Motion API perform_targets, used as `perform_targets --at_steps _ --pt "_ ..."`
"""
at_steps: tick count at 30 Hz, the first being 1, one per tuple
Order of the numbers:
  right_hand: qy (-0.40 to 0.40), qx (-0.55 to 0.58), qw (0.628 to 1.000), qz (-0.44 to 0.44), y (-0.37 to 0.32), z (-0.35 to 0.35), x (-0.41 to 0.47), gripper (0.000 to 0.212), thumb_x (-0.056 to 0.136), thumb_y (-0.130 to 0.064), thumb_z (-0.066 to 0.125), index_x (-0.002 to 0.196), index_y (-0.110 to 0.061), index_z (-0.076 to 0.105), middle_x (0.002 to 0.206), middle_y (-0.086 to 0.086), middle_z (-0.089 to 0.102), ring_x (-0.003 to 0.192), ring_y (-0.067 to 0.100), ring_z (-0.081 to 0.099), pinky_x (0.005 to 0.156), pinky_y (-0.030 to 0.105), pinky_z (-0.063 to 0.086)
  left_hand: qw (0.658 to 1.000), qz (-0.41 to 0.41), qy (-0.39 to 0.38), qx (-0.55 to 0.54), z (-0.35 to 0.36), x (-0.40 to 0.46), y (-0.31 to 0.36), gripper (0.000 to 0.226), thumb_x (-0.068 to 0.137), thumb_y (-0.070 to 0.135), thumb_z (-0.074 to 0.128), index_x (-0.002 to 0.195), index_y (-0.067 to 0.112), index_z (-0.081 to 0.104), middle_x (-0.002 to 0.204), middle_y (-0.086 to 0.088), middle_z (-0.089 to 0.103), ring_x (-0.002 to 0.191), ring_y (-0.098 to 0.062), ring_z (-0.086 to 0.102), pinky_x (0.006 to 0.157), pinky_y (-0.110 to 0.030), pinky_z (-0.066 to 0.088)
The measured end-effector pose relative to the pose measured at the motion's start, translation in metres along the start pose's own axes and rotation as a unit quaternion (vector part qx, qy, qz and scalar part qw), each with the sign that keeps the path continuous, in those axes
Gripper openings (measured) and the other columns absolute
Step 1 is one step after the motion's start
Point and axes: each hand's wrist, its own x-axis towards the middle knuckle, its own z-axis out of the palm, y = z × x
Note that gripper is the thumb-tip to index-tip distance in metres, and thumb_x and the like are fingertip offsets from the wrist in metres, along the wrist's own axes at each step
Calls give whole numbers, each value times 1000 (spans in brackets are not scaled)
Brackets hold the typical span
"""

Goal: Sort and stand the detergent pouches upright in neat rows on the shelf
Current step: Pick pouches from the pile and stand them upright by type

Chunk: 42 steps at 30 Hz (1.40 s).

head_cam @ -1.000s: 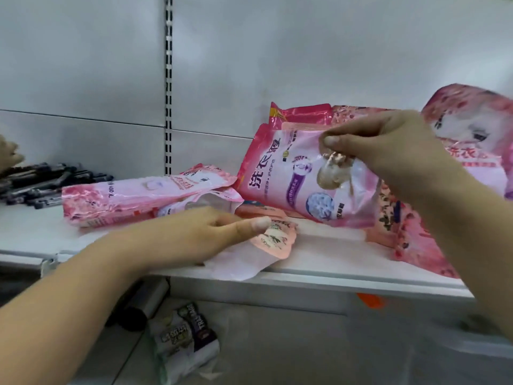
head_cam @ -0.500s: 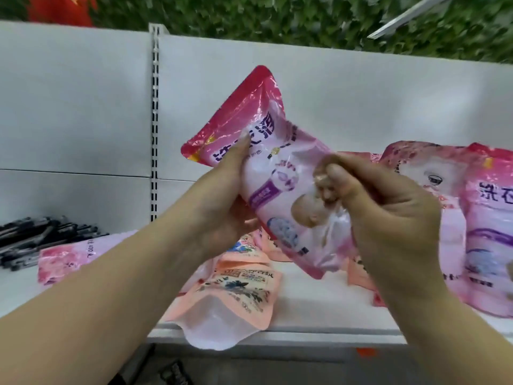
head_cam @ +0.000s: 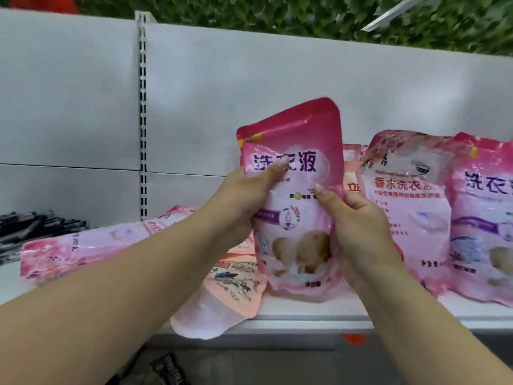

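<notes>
A pink detergent pouch (head_cam: 294,195) with a dark pink top stands upright on the white shelf (head_cam: 305,312), its base touching the shelf. My left hand (head_cam: 244,198) grips its left side, thumb across the front. My right hand (head_cam: 358,220) grips its right side. Two more pink pouches stand upright to the right: a paler one (head_cam: 408,207) and one (head_cam: 485,218) cut off by the frame edge. A long pink pouch (head_cam: 83,245) lies flat at the left. A peach pouch (head_cam: 224,295) lies flat and hangs over the front edge.
Dark pens or tools (head_cam: 30,232) lie piled at the far left of the shelf. The white back panel has a slotted upright (head_cam: 142,107). A peach pouch (head_cam: 352,168) shows behind the held one. Below the shelf a dark packet (head_cam: 169,370) lies on the floor.
The pouch was tilted in the air half a second ago. Both hands have turned it upright and lowered it onto the shelf, left of the standing pouches.
</notes>
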Motion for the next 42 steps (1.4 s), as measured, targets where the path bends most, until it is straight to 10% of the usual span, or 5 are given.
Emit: perform_targets --at_steps 14,19,28,38,42 --pt "88 -12 996 -18 3 17 27 21 89 -39 56 83 -20 62 88 1 70 87 23 67 84 47 54 999 10 -8 31 -12 13 0 16 83 15 64 99 14 61 95 -7 71 81 -20 69 77 -33 57" --pt "-47 -84 993 74 25 4 7 100 44 -72 71 131 -33 42 122 -5 61 114 24 57 100 51 41 985 -68 -93 130 -26 -5 0 28 85 36 53 102 16 62 98 -2 72 91 -14 68 83 -28 54" --pt "-48 -113 992 30 24 -3 0 64 85 -45 56 141 -27 32 129 -10 52 121 14 47 103 33 34 863 -1 -147 482 -71 -70 -8 36 60 81 53 93 66 54 98 50 52 96 26 49 84 -3 36" --pt "-82 -108 989 62 27 -3 -6 114 53 -51 72 146 -34 7 139 -4 44 127 24 43 109 47 30 842 3 -92 532 -73 -99 -33 51 76 65 49 124 49 46 114 49 23 111 31 21 77 16 8" --pt "-35 -138 989 35 28 0 -5 94 73 -35 71 146 -25 12 141 1 43 130 24 40 111 47 27 835 26 -84 543 -71 -116 -26 42 87 43 53 128 43 46 120 37 31 114 19 27 77 15 12"
